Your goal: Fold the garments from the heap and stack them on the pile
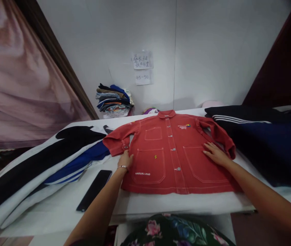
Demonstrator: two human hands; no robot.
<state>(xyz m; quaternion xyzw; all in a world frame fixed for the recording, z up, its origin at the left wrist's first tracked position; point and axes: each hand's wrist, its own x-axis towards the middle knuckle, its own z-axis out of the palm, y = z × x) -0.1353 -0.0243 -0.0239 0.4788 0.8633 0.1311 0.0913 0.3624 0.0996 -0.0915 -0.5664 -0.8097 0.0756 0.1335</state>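
Observation:
A red button-front jacket (174, 157) lies spread out face up on the white table (132, 205), its collar at the far side. White stitching outlines its pockets, and "MAGICAL LAND" is lettered near the lower left. My left hand (125, 160) is at the cuff of the left-side sleeve, fingers closed on the cloth by the cuff button. Flat on the jacket's right side, my right hand (215, 153) has its fingers spread beside the other sleeve, which bends outward and down.
A black phone (95, 189) lies left of the jacket. Black, blue and white garments (70, 167) sprawl further left. Dark clothes (268, 147) are piled at the right. A folded clothing stack (114, 99) stands at the back, below paper signs (143, 68) on the wall.

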